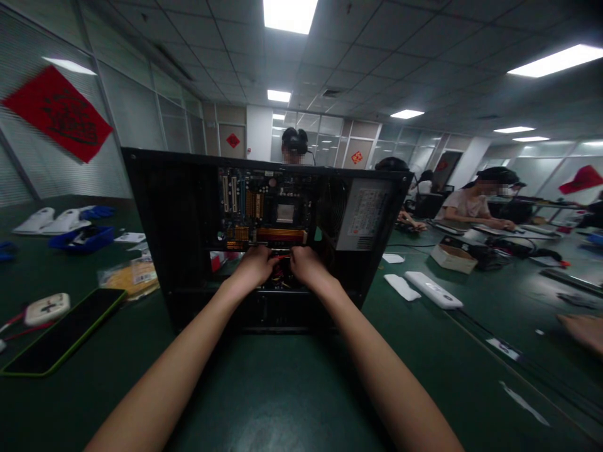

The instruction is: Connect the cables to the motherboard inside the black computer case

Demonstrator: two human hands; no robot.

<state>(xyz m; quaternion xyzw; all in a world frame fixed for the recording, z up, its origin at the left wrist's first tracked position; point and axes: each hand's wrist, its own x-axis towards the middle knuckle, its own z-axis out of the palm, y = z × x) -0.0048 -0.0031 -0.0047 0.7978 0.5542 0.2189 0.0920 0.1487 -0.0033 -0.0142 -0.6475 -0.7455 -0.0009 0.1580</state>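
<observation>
Green table (pixel 292 389), runs under everything. PC case (pixel 176 207) stands on it straight ahead, open side toward the wearer. Motherboard (pixel 266 188) mounted in the case's upper middle; power supply (pixel 362 207) in its upper right corner. Blue tray (pixel 106 236) left of the case, farther back. White power strip (pixel 432 290) lies right of the case. Black smartphone (pixel 66 333), green edge, left of the case, nearer the wearer. Clear bag with yellow contents (pixel 132 279) just left of the case. Left hand (pixel 255 267) and right hand (pixel 307 267) both at the case's lower middle, below the motherboard, fingers bent in at thin red and dark cables (pixel 281 257); fingertips blurred, can't tell whether either grips them.
</observation>
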